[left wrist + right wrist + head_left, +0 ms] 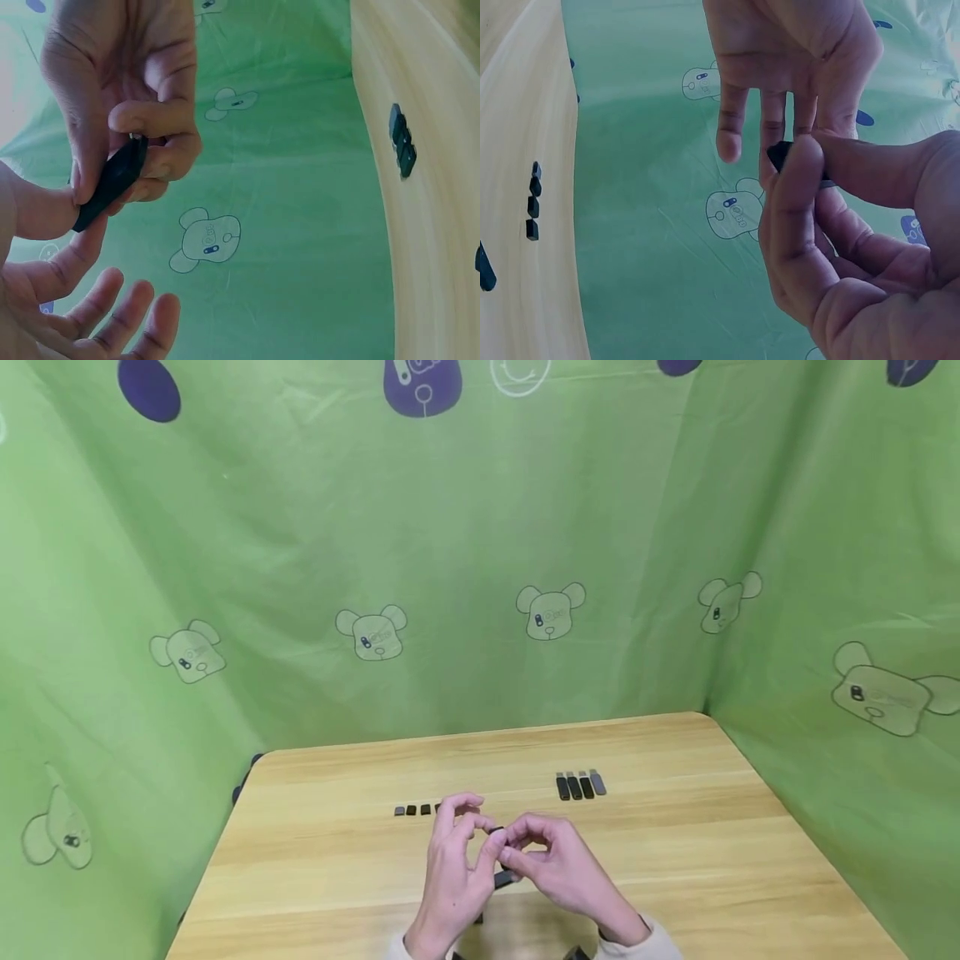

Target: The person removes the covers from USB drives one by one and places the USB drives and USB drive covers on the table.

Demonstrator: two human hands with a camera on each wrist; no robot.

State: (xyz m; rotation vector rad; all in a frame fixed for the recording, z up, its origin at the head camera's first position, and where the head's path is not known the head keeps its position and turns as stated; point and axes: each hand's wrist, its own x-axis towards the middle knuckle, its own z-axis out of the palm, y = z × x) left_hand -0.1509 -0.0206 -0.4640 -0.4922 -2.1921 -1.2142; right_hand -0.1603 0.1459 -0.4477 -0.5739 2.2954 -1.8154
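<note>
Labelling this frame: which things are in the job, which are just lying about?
In hand:
small black piece, gripped by right hand, pinched by left hand

Lying about:
row of small black caps
row of four dark sticks
wooden table
green bear-print cloth

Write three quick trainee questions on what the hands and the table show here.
1. True or false: both hands rest flat on the table.
2. Which group lies further right on the table: A) the row of small black caps, B) the row of longer black sticks?
3. Fill in: the right hand pinches a small ____ piece.

Key: 1 false; 2 B; 3 black.
</note>
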